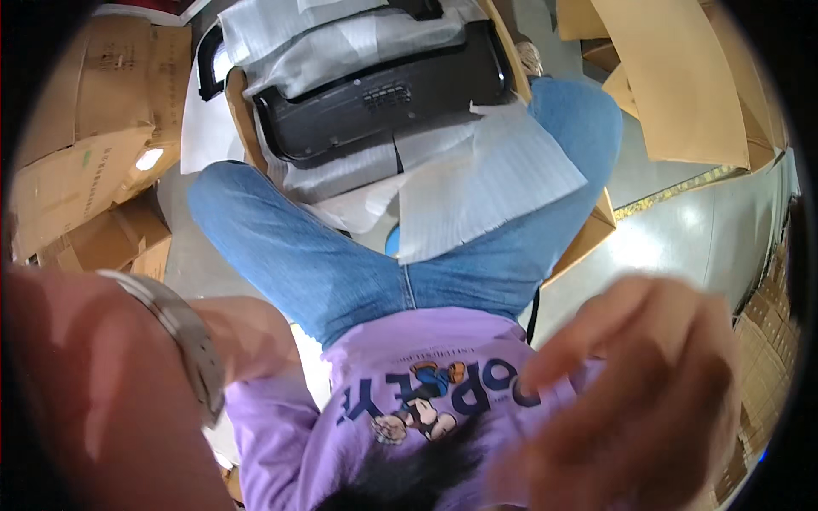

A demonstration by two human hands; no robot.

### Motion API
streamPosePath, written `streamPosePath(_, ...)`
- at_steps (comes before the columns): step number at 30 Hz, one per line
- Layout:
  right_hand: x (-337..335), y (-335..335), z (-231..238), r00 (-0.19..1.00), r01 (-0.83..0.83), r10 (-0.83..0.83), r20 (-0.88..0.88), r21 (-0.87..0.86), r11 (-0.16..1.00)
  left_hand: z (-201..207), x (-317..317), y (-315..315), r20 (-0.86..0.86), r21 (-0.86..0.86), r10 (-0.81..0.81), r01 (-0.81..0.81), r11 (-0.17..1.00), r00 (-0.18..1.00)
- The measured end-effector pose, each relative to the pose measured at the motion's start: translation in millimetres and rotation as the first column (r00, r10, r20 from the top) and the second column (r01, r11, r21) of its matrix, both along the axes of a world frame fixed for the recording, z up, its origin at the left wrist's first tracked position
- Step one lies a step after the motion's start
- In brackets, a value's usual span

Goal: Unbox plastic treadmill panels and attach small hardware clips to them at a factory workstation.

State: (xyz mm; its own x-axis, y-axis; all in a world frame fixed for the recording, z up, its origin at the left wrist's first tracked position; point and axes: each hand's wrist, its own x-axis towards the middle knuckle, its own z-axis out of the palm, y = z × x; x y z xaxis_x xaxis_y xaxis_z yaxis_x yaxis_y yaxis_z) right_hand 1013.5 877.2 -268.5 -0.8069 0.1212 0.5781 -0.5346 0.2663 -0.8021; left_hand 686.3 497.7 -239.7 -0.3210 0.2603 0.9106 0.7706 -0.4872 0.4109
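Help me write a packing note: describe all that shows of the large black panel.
The panel is long, black and plastic-looking, with rounded corners, a raised-looking rim, ends that reach upward, and a grid-like patch near its middle. It slants up to the right in view, in an open carton, among white sheets that seem to touch it; one overlaps its lower right.

Smooth plastic panel (383, 98), matt cardboard box (89, 94), denim jeans (341, 272)

One left hand (94, 400), one right hand (652, 392), one wristwatch (194, 345), two visible black panels (341, 119)
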Motion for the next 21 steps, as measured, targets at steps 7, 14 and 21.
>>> streamPosePath(7,-101,-88,-18,0.959,-0.232,0.195,-0.204,-0.181,0.956,-20,6,61,-0.008,-0.01,-0.044,0.044,0.999,0.999)
streamPosePath(14,-150,-102,1,0.813,-0.571,0.491,-0.313,-0.262,0.778,-27,1,46,0.086,0.05,0.045,-0.05,0.997,0.995)
streamPosePath(21,-234,-145,31,0.503,-0.864,0.764,-0.404,-0.264,0.429,-39,6,-11,0.155,0.166,0.187,-0.212,0.963,0.97)
